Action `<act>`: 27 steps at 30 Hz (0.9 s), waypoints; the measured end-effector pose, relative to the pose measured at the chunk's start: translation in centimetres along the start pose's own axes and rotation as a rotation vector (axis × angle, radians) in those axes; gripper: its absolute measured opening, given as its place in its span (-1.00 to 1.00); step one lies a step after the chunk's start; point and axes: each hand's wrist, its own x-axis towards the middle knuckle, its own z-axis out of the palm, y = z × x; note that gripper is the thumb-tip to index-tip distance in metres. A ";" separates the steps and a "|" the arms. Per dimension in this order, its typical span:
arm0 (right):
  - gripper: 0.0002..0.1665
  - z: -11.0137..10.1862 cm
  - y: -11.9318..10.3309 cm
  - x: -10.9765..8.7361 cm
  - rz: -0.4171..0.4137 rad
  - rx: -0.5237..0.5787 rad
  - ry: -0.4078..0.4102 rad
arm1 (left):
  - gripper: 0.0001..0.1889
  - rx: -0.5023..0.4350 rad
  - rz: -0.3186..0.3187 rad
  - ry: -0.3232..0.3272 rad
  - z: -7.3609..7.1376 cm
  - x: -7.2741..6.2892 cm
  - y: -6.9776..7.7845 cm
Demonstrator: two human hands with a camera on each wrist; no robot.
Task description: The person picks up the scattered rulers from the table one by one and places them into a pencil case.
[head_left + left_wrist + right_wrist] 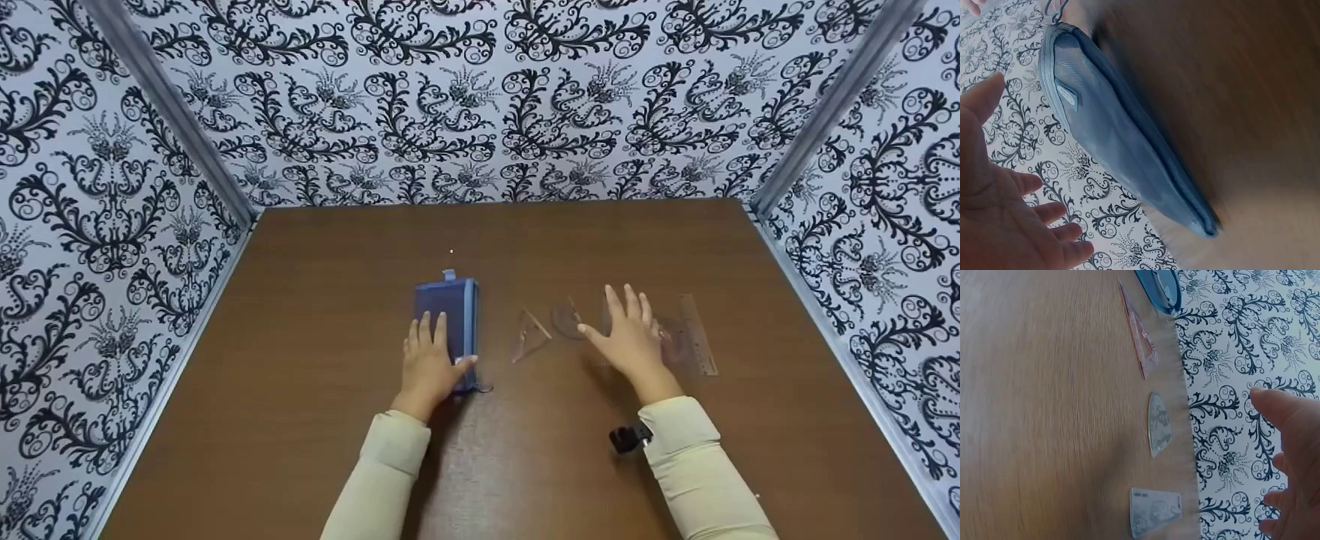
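A blue zip pouch (442,294) (1112,129) lies on the brown table, its zip pull and small tag showing in the left wrist view. Over its near part hovers my left hand (431,365) (1008,208), fingers spread and holding nothing. My right hand (630,337) (1297,455) is held above the table with its fingers apart. To its left lie a clear triangular set square (531,334) (1140,337) and a clear protractor (564,321) (1158,424). A clear flat plate (1154,512) is partly hidden by the right hand in the head view.
Right of the right hand lies a clear ruler (699,337). A black device (628,438) sits at the right wrist. Walls with black scroll patterns (465,97) enclose the table (322,247) at the back and both sides.
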 end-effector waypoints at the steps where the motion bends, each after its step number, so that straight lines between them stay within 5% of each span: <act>1: 0.07 0.0 -0.1 0.0 0.000 0.002 0.000 | -0.04 -0.002 -0.003 -0.002 0.0 0.0 0.0; 27: 0.06 1.2 -2.8 0.4 -0.011 0.096 -0.033 | 0.02 -0.105 -0.060 -0.016 1.7 -0.8 1.9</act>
